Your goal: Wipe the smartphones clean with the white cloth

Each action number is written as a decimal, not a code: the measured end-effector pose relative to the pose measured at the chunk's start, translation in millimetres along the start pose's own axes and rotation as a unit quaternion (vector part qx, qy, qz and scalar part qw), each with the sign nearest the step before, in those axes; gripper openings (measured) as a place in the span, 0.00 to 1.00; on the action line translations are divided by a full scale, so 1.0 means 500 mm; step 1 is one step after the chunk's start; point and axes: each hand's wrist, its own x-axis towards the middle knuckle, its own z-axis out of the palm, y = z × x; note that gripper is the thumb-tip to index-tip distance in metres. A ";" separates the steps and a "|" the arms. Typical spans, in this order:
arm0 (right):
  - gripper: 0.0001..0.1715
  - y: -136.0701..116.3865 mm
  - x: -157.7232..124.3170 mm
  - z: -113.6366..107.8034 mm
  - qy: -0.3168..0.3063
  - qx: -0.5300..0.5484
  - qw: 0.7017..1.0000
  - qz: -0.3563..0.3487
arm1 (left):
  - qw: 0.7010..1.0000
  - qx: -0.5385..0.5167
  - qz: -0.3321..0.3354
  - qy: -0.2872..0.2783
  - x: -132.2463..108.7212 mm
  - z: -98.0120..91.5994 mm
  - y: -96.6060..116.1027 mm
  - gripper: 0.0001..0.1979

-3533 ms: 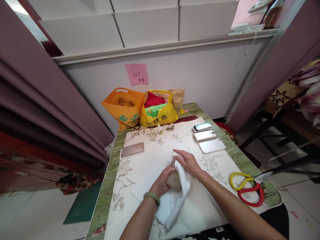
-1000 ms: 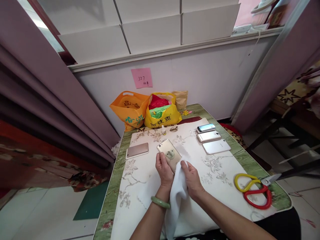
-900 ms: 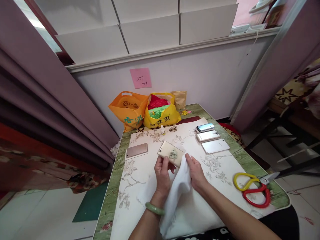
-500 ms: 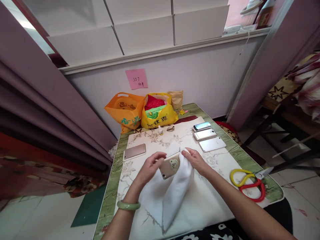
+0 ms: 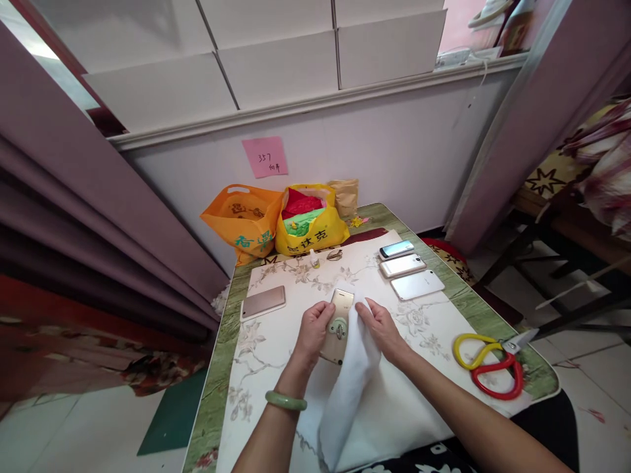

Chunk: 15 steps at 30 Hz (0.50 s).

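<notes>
Left hand (image 5: pixel 314 332) pinches left edge of gold phone (image 5: pixel 334 348), held above pale floral mat (image 5: pixel 276 341); we see round fitting (image 5: pixel 338 327) on its back. Right hand (image 5: pixel 385 330) pinches white cloth (image 5: pixel 351 391) against phone's right side. Green bangle (image 5: pixel 286 401) on left wrist. Leftward we log rose-coloured phone (image 5: pixel 264 302); rightward, three more phones (image 5: pixel 402 265), then scissors (image 5: pixel 507 359) near tabletop (image 5: pixel 389 218) edge. Far end: small bottle (image 5: pixel 314 260), yellow bag (image 5: pixel 340 228), orange bag (image 5: pixel 246 226).

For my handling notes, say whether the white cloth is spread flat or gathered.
Gathered, not flat: the white cloth is pinched in the right hand and falls below it in loose folds.
</notes>
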 end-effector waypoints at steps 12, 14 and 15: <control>0.27 0.047 -0.060 0.047 -0.006 -0.017 1.000 0.025 | 0.978 -0.098 0.066 0.174 0.020 0.041 -0.024 0.20; 0.28 0.037 -0.039 0.035 0.021 0.002 0.999 0.028 | 0.990 -0.072 0.043 0.117 0.001 0.040 -0.037 0.19; 0.28 0.030 -0.025 0.029 0.038 0.012 0.999 0.031 | 0.994 -0.061 0.030 0.085 -0.008 0.040 -0.044 0.18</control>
